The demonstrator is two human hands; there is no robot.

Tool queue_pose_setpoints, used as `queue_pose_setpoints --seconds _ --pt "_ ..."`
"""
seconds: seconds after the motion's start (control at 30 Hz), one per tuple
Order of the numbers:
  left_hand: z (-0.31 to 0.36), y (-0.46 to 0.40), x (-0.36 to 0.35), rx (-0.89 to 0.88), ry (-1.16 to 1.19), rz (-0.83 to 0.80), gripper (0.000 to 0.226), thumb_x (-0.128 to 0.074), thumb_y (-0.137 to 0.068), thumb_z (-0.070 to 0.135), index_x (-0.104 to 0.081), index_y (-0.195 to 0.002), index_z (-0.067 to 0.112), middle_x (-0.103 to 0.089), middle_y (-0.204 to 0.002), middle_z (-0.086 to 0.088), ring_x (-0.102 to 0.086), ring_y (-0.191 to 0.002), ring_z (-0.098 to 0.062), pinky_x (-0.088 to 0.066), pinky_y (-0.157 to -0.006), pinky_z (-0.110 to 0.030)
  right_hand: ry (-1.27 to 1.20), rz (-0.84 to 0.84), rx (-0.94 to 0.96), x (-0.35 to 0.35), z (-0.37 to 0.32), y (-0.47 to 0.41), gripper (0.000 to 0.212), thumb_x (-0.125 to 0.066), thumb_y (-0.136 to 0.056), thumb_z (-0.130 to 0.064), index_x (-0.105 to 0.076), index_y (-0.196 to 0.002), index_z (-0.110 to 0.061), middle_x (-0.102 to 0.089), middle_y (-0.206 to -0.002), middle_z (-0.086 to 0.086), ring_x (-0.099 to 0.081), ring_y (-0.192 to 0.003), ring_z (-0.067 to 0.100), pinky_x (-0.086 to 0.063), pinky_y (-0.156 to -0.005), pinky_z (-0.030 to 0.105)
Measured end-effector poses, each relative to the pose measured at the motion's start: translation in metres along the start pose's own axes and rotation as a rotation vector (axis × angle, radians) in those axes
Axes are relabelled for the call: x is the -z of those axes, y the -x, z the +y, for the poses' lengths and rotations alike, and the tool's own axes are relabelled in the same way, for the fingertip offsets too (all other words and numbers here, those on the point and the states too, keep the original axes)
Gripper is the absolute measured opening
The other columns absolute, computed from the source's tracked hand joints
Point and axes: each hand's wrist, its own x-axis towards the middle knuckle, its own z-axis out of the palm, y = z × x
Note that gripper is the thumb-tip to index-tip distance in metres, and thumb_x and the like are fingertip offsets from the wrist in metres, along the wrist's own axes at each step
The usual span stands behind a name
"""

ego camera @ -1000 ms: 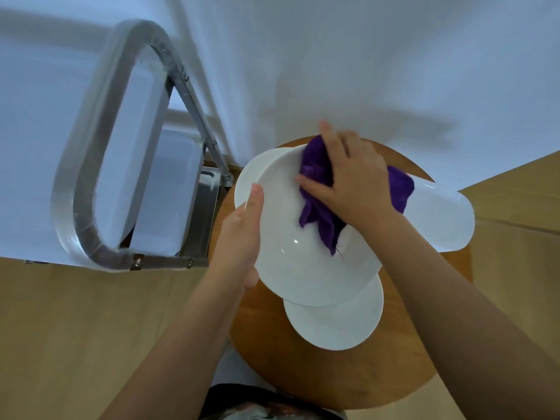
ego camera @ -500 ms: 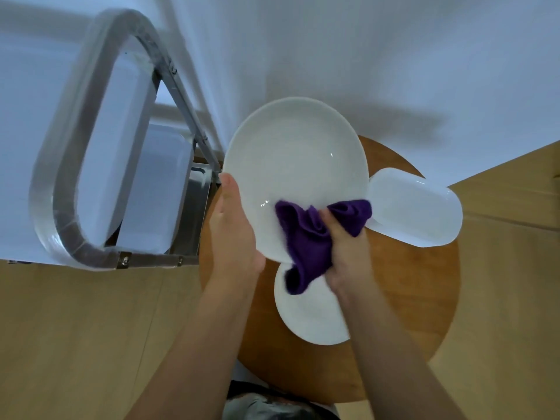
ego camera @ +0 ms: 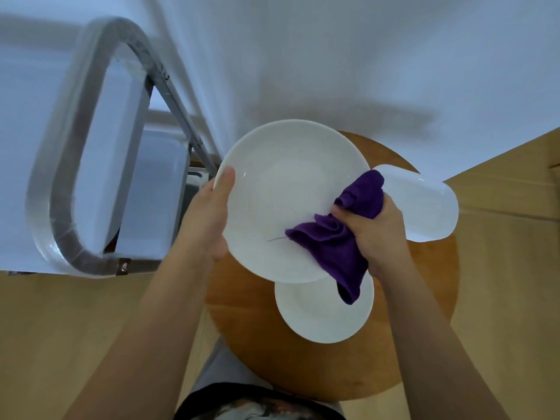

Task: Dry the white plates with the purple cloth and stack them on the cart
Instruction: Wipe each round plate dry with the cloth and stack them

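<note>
Between both hands, large plate (ego camera: pixel 285 189): left hand (ego camera: pixel 209 219) gripping rim, right hand (ego camera: pixel 375 228) clutching purple cloth (ego camera: pixel 336 244).

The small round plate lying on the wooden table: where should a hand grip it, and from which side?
Probably the near rim of the small round plate, coming from the person's side. It lies flat on the wooden table with that edge bare, while the large plate and purple cloth overhang its far edge.
</note>
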Motion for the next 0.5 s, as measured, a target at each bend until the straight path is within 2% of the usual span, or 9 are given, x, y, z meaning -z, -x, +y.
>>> queue_pose_setpoints --seconds 0.07,0.17,0.27,0.33,0.4,0.5 --pt "-0.009 0.003 -0.006 -0.012 0.056 0.048 0.023 -0.055 -0.087 0.05 -0.06 -0.1 0.031 -0.067 -0.109 -0.001 -0.062 -0.103 -0.027 -0.052 -0.085 -0.049 -0.02 0.126 0.041 -0.008 0.009 0.007 0.034 -0.074 -0.078 -0.013 -0.05 -0.095 -0.031 -0.061 -0.095 -0.01 -0.06 -0.088 0.007 -0.051 -0.075 0.023" --pt "-0.018 0.007 -0.02 0.016 0.3 0.007 0.047 -0.058 -0.08 0.053 -0.059 -0.118 0.024 -0.067 -0.115 -0.003 -0.064 -0.106 -0.028 -0.053 -0.084 -0.048 -0.308 0.279 -0.034 -0.034 0.027 0.026 0.043 -0.076 -0.077 -0.012 -0.051 -0.111 -0.024 -0.063 -0.098 -0.01 -0.063 -0.091 0.007 -0.053 -0.077 0.022" --pt "-0.022 0.012 -0.024 -0.024 0.381 0.007 0.067 -0.059 -0.07 0.06 -0.055 -0.127 0.025 -0.066 -0.119 -0.003 -0.063 -0.109 -0.028 -0.054 -0.083 -0.046 -0.416 0.26 -0.105 -0.049 0.037 0.04 0.053 -0.077 -0.076 -0.015 -0.047 -0.118 -0.027 -0.062 -0.103 -0.011 -0.062 -0.096 0.007 -0.052 -0.079 0.021" --pt "-0.027 0.014 -0.023 -0.01 0.402 -0.025 0.074 -0.059 -0.066 0.061 -0.053 -0.131 0.025 -0.065 -0.123 -0.004 -0.062 -0.11 -0.028 -0.053 -0.086 -0.047 -0.444 0.213 -0.143 -0.043 0.038 0.039 0.058 -0.078 -0.073 -0.014 -0.048 -0.122 -0.023 -0.063 -0.109 -0.005 -0.063 -0.101 0.014 -0.053 -0.087 0.03" --pt "-0.028 0.02 -0.023 0.02 0.421 -0.082 0.074 -0.057 -0.069 0.059 -0.049 -0.134 0.025 -0.063 -0.126 -0.005 -0.064 -0.109 -0.026 -0.055 -0.081 -0.044 -0.537 0.129 -0.176 -0.035 0.038 0.036 0.063 -0.077 -0.071 -0.01 -0.049 -0.126 -0.017 -0.064 -0.115 0.003 -0.062 -0.106 0.024 -0.051 -0.093 0.042" --pt "-0.03 0.03 -0.018 0.003 0.311 -0.203 0.075 -0.05 -0.073 0.06 -0.045 -0.137 0.022 -0.062 -0.126 -0.006 -0.063 -0.11 -0.026 -0.057 -0.079 -0.039 -0.652 0.06 -0.236 -0.018 0.036 0.029 0.041 -0.067 -0.078 0.0 -0.055 -0.115 -0.013 -0.066 -0.108 0.01 -0.066 -0.098 0.03 -0.054 -0.086 0.046"
